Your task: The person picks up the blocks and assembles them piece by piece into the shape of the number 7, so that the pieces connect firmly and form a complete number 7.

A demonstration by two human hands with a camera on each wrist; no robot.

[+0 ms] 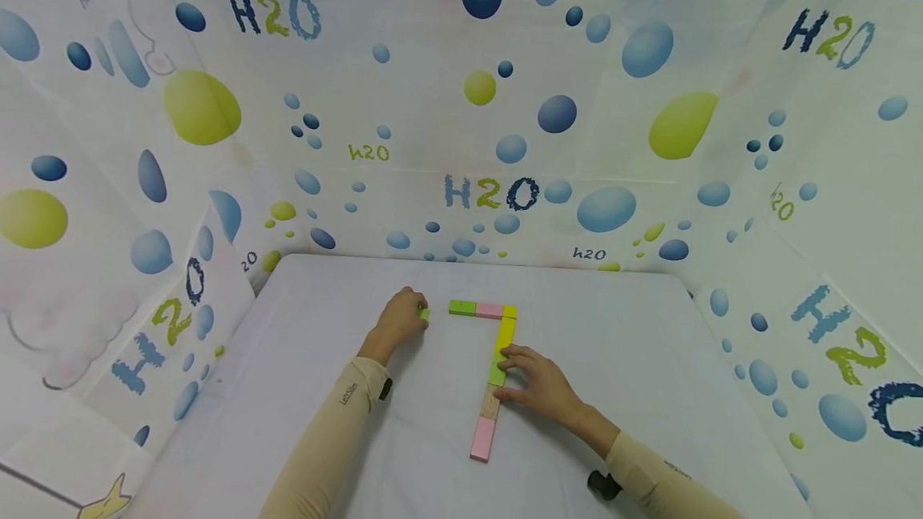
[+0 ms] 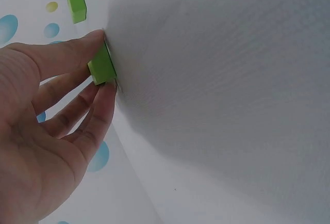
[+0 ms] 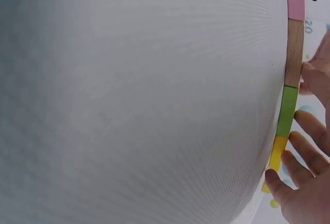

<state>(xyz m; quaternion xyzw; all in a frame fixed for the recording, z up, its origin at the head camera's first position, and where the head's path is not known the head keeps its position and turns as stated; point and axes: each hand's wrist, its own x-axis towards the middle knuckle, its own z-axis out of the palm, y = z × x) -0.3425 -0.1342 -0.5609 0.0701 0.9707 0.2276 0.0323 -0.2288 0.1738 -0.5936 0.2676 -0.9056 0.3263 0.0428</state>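
My left hand (image 1: pixel 404 317) pinches a small green block (image 2: pixel 104 69) between thumb and fingers, just left of a line of blocks on the white table. That line's top row has a green block (image 1: pixel 462 307), a pink block (image 1: pixel 489 310) and a yellow corner block (image 1: pixel 509 311). Running down from the corner are a longer yellow block (image 1: pixel 505 331), another green block (image 3: pixel 287 111), a bare wooden block (image 3: pixel 294 53) and a pink end block (image 1: pixel 482 440). Along this column's right side, my right hand (image 1: pixel 544 391) touches the blocks with spread, extended fingers.
A white cloth-like surface covers the table (image 1: pixel 613 319). Patterned sheets (image 1: pixel 425 86) with blue and green bubbles and H2O lettering stand behind it and at both sides. A dark wrist device (image 1: pixel 603 486) sits by the right sleeve.
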